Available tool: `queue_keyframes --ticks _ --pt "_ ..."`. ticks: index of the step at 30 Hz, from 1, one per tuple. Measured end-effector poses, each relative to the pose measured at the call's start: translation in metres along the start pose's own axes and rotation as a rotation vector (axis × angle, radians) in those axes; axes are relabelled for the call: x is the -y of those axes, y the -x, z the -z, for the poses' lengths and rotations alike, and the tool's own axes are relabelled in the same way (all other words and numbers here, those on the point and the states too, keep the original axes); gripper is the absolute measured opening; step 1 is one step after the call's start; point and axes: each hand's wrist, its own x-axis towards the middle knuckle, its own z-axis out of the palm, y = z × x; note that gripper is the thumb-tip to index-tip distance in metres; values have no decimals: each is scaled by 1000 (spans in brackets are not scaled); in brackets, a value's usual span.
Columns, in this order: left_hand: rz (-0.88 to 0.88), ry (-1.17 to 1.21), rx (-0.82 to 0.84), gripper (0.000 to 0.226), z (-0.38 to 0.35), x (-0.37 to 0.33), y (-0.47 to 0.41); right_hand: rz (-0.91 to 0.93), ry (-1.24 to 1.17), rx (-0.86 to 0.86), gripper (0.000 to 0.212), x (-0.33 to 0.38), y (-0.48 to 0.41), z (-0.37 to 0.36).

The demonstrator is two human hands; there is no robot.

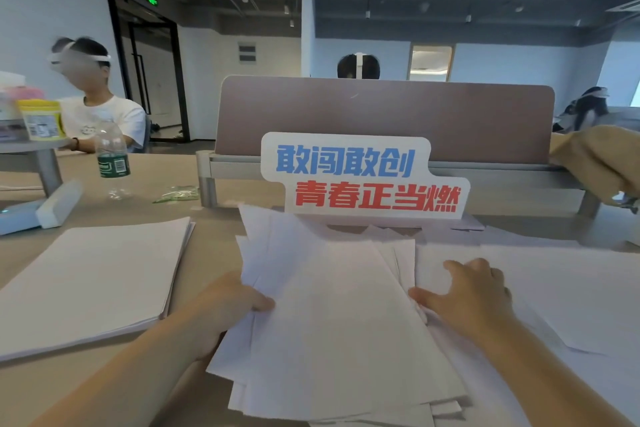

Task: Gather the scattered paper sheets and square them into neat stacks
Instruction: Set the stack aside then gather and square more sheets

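Observation:
A loose, fanned pile of white paper sheets [332,315] lies in front of me on the desk, its edges uneven. My left hand [228,305] grips the pile's left edge, thumb on top. My right hand [467,295] rests flat with spread fingers on the pile's right edge. More scattered sheets [568,288] spread across the desk to the right. A squared stack of paper [93,281] sits apart at the left.
A white sign with blue and red characters [363,177] stands just behind the pile, against a brown desk divider [381,114]. A water bottle [112,163] and a white device [41,211] are at the far left. Other people sit beyond.

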Motion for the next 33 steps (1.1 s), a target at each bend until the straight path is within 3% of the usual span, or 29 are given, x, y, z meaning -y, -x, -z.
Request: queue_keyframes --ticks 5,9,14,16,19,21,28,33 --pt "-103 362 52 52 2 0 2 -79 -764 125 49 1 2 8" --pt "-172 427 152 72 1 0 5 -183 -1089 265 43 -4 -1 13" --pt "-214 279 75 30 -9 -8 11 -93 -1222 374 20 -8 3 17" --pt "-149 178 -6 18 -12 -6 10 -83 -1184 278 23 -9 1 13" --pt "-77 128 -13 22 -12 -2 10 -28 -926 54 15 -7 -4 5" --pt "-54 152 -72 23 -10 0 8 -37 -885 -10 13 -8 -6 2" --pt "-6 330 -232 32 6 -2 1 -344 -1492 221 22 -31 -28 5" --pt "23 280 -332 41 3 3 -5 -424 -1439 347 26 -35 -25 4"
